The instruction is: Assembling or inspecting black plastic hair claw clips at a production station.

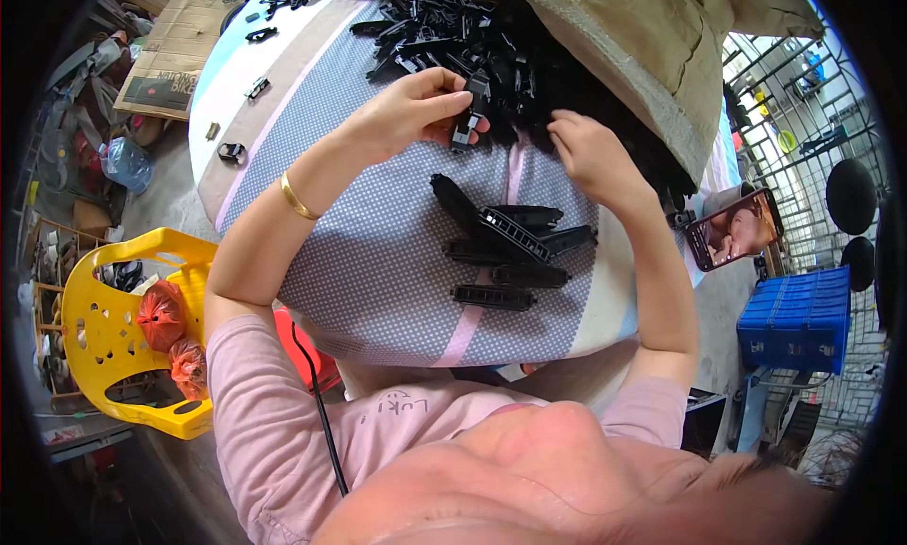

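Note:
My left hand (425, 106) is closed on a small black plastic part (470, 110), pinched between thumb and fingers. A pale grey patch shows at the part's lower end. My right hand (588, 156) hovers at the edge of the dark heap with nothing visible in it, its fingers slightly bent and apart. Beyond both hands spreads a heap of loose black plastic parts (425, 35). Closer to me, several long black slotted pieces (493, 298) lie in a loose cluster, some overlapping, on the patterned tablecloth (368, 252).
A brown sack (652, 101) leans over the heap at the right. A few small parts (231, 152) lie along the table's left side. At the right edge is a phone (735, 229). A yellow chair (85, 328) holds red bags; a blue crate (795, 318) stands opposite.

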Motion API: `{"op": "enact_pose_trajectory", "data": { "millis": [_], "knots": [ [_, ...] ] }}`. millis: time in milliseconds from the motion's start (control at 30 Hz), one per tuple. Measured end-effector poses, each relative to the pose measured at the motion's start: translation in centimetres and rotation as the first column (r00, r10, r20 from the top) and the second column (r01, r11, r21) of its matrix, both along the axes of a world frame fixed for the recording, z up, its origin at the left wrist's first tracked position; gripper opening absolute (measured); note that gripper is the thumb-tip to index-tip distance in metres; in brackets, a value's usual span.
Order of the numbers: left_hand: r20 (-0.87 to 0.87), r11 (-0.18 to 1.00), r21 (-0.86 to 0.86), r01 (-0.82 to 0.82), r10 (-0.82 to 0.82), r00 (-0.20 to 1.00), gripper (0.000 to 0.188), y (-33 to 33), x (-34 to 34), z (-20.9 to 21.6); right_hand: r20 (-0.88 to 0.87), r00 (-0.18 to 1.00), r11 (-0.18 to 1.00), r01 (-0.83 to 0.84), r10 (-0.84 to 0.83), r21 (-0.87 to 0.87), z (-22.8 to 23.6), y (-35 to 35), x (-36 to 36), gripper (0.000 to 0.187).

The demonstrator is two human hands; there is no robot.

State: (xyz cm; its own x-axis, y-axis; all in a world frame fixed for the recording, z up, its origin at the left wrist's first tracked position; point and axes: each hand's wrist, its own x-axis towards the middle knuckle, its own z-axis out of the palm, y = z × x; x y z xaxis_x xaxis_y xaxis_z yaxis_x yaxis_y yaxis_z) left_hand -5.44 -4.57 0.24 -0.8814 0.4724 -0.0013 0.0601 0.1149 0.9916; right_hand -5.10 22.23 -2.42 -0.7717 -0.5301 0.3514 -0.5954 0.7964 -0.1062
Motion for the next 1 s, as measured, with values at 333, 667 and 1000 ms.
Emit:
{"op": "enact_pose_trajectory", "data": {
  "millis": [333, 667, 1000],
  "knots": [
    [0.295, 0.982, 0.186, -0.022, -0.035, 0.955, 0.033, 0.6, 0.3, -0.5, 0.070, 0.981, 0.973, -0.165, 0.178, -0.162, 1.9, -1.3, 1.7, 0.036],
    [0.217, 0.988, -0.089, -0.124, 0.140, 0.966, 0.033, 2.5, 2.2, -0.5, -0.394, 0.865, 0.920, -0.377, 0.310, -0.105, 2.5, -5.3, 4.1, 0.041],
    [-0.247, 0.934, -0.357, 0.020, -0.114, 0.962, 0.041, 1.7, 3.2, 0.7, -0.374, 0.872, 0.905, -0.394, 0.314, -0.159, 2.2, -5.3, 4.3, 0.039]
  ]
}}
